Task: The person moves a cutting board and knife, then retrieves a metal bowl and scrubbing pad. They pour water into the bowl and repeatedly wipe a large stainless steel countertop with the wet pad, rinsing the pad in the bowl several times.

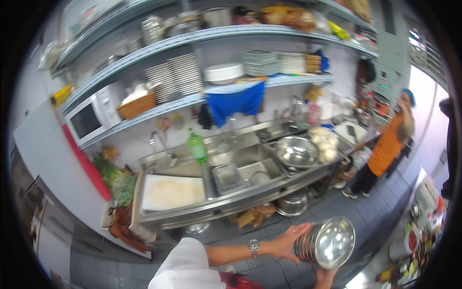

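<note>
A stack of shiny stainless steel bowls (335,242) is held between both hands above the tiled floor. From its left side my left hand (290,244) grips the stacked rims, fingers spread along them; a metal watch (254,248) circles that wrist. Under the lower edge of the stack, my right hand (326,276) supports it, with its fingers mostly hidden behind the bowls. The topmost bowl faces the camera and shows nothing inside but reflections.
A steel sink counter (231,204) runs ahead, bearing a white cutting board (173,192), a green bottle (197,144) and a large steel bowl (296,152). Plates (259,62) fill the shelf above. A person in orange (386,146) stands right, beyond a laden counter (379,269).
</note>
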Motion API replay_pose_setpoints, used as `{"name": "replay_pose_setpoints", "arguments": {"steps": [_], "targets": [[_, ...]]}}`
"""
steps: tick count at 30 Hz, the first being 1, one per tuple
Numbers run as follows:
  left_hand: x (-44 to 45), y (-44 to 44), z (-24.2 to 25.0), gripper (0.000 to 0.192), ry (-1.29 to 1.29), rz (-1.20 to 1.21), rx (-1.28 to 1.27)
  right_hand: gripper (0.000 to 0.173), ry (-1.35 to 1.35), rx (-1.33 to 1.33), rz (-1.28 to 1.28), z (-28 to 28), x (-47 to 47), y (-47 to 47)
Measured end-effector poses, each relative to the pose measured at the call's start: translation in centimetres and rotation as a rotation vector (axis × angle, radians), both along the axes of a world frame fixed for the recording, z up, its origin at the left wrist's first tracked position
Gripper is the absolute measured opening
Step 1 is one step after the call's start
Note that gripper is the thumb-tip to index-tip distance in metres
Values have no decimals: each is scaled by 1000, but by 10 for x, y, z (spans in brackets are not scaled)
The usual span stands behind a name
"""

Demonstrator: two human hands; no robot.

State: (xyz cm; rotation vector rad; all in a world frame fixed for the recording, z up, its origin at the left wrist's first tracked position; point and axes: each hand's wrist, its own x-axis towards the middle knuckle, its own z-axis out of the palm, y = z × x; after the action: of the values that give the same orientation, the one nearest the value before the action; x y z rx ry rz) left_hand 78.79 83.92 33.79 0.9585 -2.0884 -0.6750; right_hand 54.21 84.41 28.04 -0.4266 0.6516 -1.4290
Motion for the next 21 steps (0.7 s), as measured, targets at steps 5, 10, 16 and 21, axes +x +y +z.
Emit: {"name": "replay_pose_setpoints", "arguments": {"steps": [5, 10, 16, 21], "targets": [[179, 42, 108, 130, 39, 545, -211, 55, 98, -183, 531, 132, 203, -71], [332, 89, 225, 127, 132, 904, -436, 67, 281, -599, 735, 269, 400, -66], [434, 102, 378, 118, 205, 1003, -658, 91, 379, -1341, 326, 416, 549, -70], [522, 85, 487, 89, 118, 996, -686, 98, 341, -1333, 57, 522, 650, -85]]}}
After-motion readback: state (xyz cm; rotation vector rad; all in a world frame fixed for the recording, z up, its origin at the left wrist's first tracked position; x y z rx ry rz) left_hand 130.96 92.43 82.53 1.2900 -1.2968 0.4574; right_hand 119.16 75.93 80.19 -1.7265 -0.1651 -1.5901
